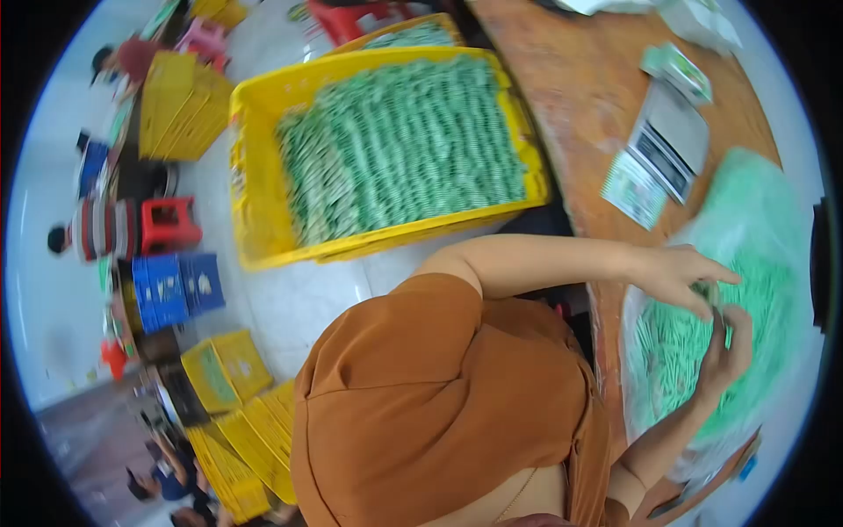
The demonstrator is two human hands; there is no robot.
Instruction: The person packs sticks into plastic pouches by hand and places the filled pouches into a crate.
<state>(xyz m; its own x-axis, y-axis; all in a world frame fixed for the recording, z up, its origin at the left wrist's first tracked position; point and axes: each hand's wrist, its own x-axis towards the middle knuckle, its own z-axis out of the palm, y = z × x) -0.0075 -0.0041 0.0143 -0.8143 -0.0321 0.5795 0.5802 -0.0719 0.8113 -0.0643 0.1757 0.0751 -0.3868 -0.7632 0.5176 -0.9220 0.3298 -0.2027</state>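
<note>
Left hand (672,274) and right hand (727,353), fingers bent, nearly meet, too blurry to tell any pinch, over green bits (669,347) in a clear bag (751,189) at right, probably for easy reach, while a yellow bin (256,189) farther left holds green strips (413,140).

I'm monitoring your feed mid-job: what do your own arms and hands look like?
The left hand and right hand are bare, with no gloves. No watch or bracelet shows on either wrist. The forearms are uncovered too. I wear a plain rust-brown top whose fabric stops high on the left arm. Blur hides any finer markings.
</note>
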